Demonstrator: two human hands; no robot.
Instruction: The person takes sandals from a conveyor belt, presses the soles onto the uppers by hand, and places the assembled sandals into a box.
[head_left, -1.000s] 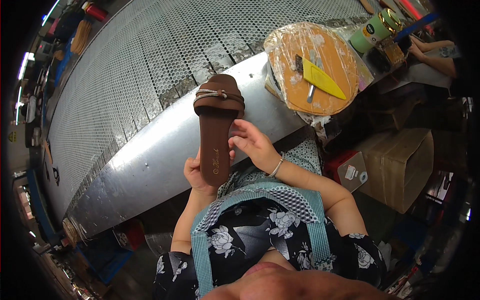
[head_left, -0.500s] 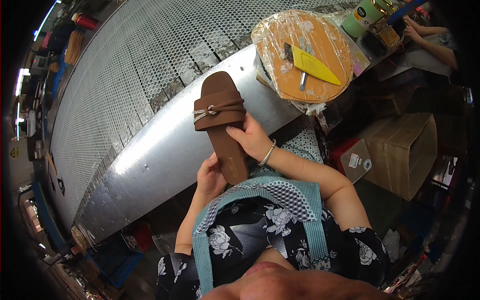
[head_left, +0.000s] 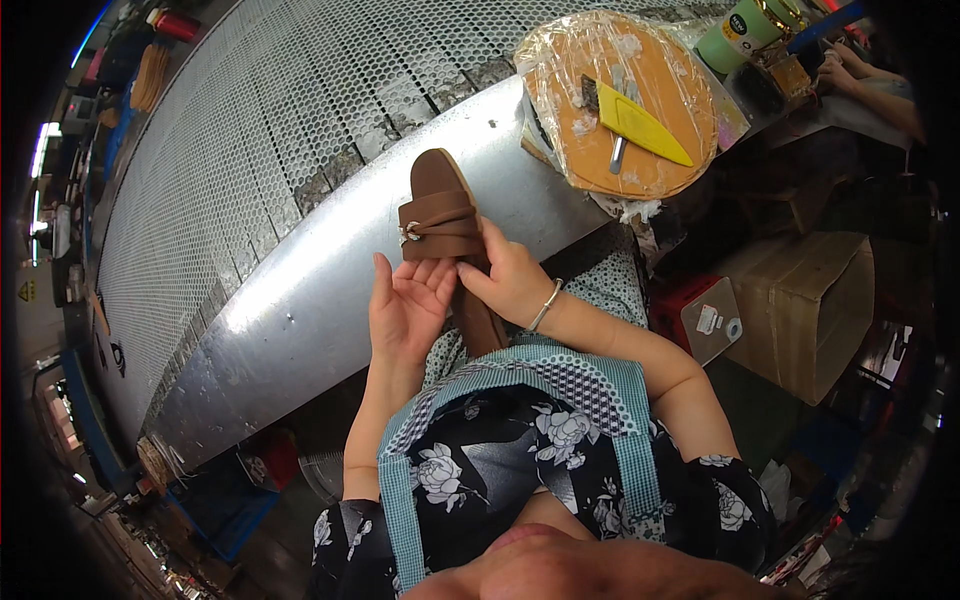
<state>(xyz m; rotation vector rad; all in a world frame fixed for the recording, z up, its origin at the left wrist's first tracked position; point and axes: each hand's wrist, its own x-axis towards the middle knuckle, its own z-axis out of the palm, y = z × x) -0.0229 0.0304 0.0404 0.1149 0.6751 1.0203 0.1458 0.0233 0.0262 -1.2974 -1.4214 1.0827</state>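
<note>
A brown slide sandal with crossed straps and a small silvery ornament is tilted in front of my body, toe pointing away. My right hand grips it along its right edge, thumb over the insole just behind the straps. Palm up, my left hand lies beside the sandal with its fingers stretched out. Its fingertips reach the rear edge of the straps; whether they go under them I cannot tell. The heel end of the sole rests close to my checked apron.
Beyond the sandal runs a perforated conveyor belt with a smooth metal edge. A plastic-wrapped round board carries a yellow scraper and a brush. A green cup, a cardboard box and another person's hands are at right.
My left hand has left the heel, turned palm up and moved forward to the straps. The sandal has rolled slightly, showing its right side edge. My right hand keeps its grip.
</note>
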